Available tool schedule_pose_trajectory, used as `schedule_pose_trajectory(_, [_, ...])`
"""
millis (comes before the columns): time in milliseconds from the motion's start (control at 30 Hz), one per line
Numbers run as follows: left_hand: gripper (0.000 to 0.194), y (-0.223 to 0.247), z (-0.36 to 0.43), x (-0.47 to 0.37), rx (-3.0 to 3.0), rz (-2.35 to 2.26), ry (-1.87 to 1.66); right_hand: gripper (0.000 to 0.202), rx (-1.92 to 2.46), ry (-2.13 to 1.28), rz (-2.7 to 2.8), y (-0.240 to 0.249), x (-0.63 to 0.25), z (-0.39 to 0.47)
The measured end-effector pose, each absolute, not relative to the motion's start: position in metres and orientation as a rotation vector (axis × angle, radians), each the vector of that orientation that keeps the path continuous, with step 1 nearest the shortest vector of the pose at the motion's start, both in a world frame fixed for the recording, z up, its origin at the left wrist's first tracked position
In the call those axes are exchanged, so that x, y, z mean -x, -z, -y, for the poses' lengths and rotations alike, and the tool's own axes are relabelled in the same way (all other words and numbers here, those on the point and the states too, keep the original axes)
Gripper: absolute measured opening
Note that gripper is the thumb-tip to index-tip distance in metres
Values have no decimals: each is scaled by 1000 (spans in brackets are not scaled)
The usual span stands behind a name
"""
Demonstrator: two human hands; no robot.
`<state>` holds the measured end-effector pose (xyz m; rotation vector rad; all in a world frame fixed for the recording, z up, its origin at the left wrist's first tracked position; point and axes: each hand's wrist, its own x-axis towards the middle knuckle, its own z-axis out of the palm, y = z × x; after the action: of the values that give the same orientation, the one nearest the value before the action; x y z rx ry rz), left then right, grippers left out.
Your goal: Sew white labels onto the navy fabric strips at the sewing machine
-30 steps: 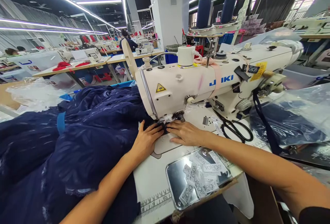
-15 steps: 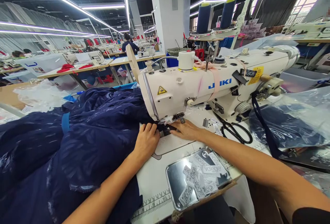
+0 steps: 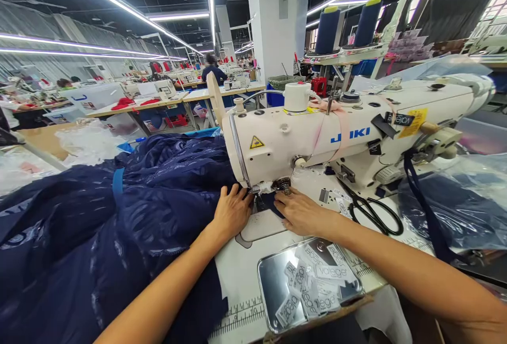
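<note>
Navy fabric point(image 3: 174, 196) is heaped to the left of the white JUKI sewing machine point(image 3: 301, 138), and a piece of it runs beneath the presser foot point(image 3: 259, 201). My left hand point(image 3: 234, 211) lies on the cloth just left of the foot, its fingers slightly spread and gently bent. On the other side, my right hand point(image 3: 303, 212) rests with extended fingers on the navy piece near the needle area. The machine head partly hides the fingertips of both hands. Below my right hand is a metal tray point(image 3: 273, 280) with several printed labels point(image 3: 312, 280) in it.
Black scissors point(image 3: 376, 214) lie on the machine bed to the right. Beyond them is a clear plastic bag point(image 3: 455, 201) with dark cloth inside. Two navy thread cones point(image 3: 328, 29) stand behind the machine. Farther back, a person point(image 3: 214, 72) sits among other sewing tables.
The view has swung slightly left, so everything sits further right. More navy fabric shows between my hands at the presser foot. My right hand's fingers look more spread; both hands stay beside the foot.
</note>
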<state>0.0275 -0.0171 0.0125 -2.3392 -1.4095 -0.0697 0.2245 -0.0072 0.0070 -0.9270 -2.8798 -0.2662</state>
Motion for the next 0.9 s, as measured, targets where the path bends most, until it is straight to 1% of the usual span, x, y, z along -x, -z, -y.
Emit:
schedule_pose_trajectory(100, [27,-12,16,-27,2339,1408,75,20,867,323,2879,-1,-225,2])
schedule_pose_trajectory(267, [26,-11,15,-25,2344,1395,98,16,791,364,2859,6,-221,-2])
schedule_pose_trajectory(900, [22,-7,5,-23,2349,1404,115,20,942,452,2869,5,-205,11])
